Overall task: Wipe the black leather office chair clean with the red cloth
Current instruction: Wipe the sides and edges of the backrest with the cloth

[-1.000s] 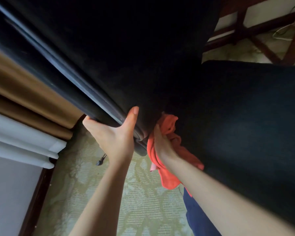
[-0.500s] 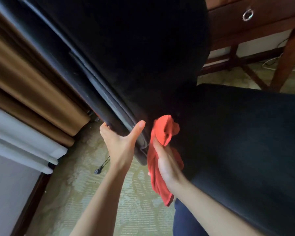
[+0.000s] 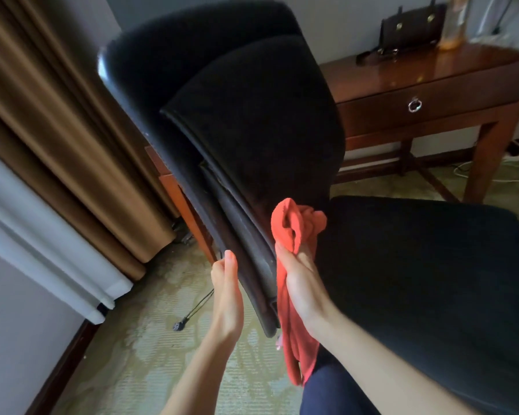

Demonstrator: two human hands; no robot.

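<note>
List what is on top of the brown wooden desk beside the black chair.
A dark leather bag with brass studs and a clear container with orange contents stand on the wooden desk. The black chair backrest hides its left end.

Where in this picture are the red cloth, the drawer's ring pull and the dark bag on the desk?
red cloth (image 3: 294, 226): head view, its bunched top part.
ring pull (image 3: 414, 105): head view, the metal ring itself.
dark bag (image 3: 411, 31): head view, middle of its front face.
</note>
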